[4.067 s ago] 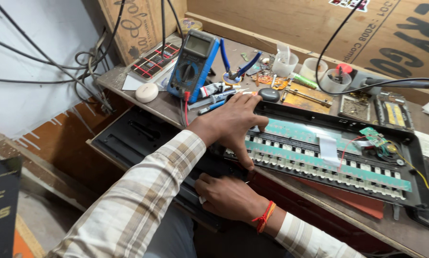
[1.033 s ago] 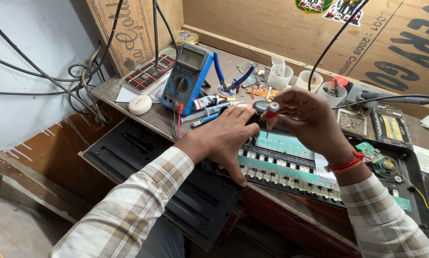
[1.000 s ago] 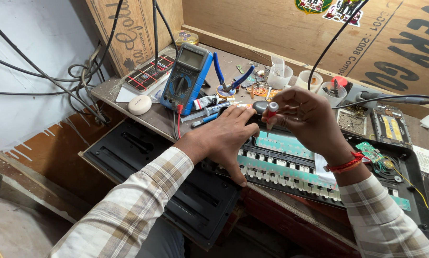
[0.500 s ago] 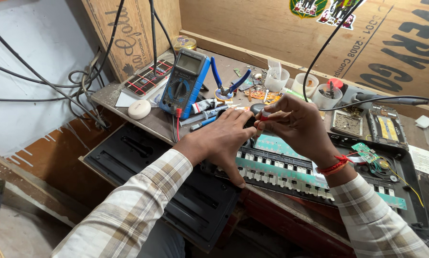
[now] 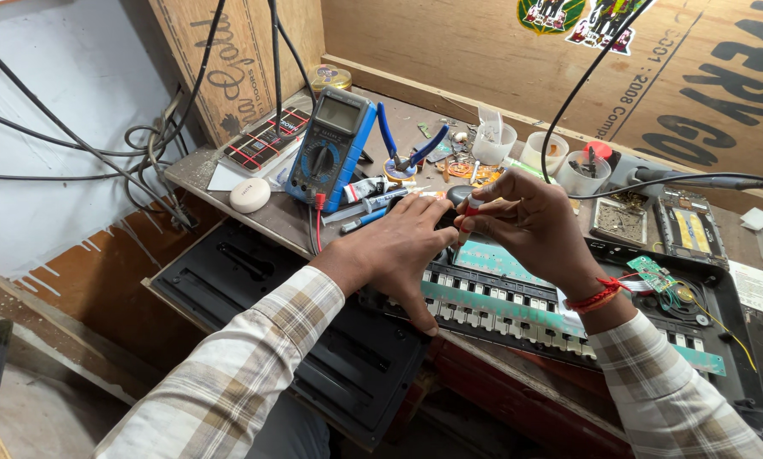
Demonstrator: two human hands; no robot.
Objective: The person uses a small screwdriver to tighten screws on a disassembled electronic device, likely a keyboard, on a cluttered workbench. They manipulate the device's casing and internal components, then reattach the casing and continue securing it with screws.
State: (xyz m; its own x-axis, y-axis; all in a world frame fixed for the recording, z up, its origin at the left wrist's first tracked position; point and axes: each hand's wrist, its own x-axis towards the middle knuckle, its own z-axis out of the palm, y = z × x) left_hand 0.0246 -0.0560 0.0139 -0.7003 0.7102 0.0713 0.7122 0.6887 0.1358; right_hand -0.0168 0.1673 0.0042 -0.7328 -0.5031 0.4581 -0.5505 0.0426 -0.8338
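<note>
right fingers (image 5: 475, 223) pinch screwdriver (image 5: 465, 202) | tip hidden | left hand (image 5: 403, 251) flat on keyboard (image 5: 517, 293)

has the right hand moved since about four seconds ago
Yes. The right hand rose from the keyboard's near edge to its far side, toward the blue multimeter.

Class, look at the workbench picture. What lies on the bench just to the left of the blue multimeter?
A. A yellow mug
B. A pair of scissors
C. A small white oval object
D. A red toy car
C: a small white oval object rests on the bench right beside the blue multimeter, on its left.
</note>
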